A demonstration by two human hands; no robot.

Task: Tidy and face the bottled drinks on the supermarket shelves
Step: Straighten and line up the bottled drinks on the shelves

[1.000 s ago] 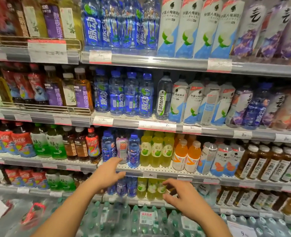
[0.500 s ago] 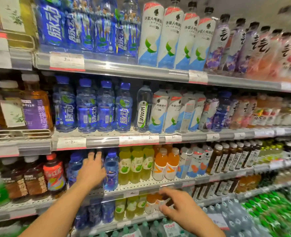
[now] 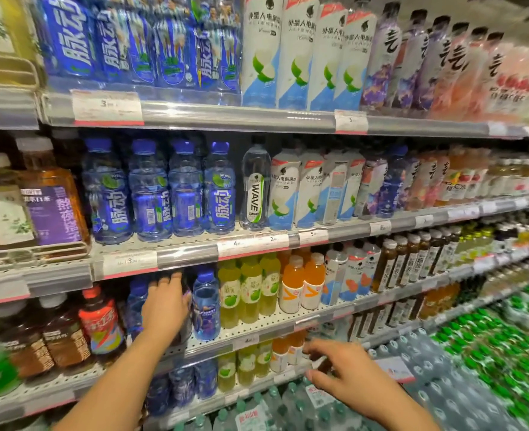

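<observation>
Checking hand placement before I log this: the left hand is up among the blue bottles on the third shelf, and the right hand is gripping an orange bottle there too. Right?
Not quite. In the head view the right hand grips nothing; it hovers open, lower down, near the shelf below. The left hand is indeed among the blue bottles.

Bare forearms, no sleeves, unadorned fingers (image 3: 176, 276)

Perforated metal shelves (image 3: 275, 329): blue bottles (image 3: 205, 306), green bottles (image 3: 249, 290), orange bottles (image 3: 302, 283) upright.
</observation>
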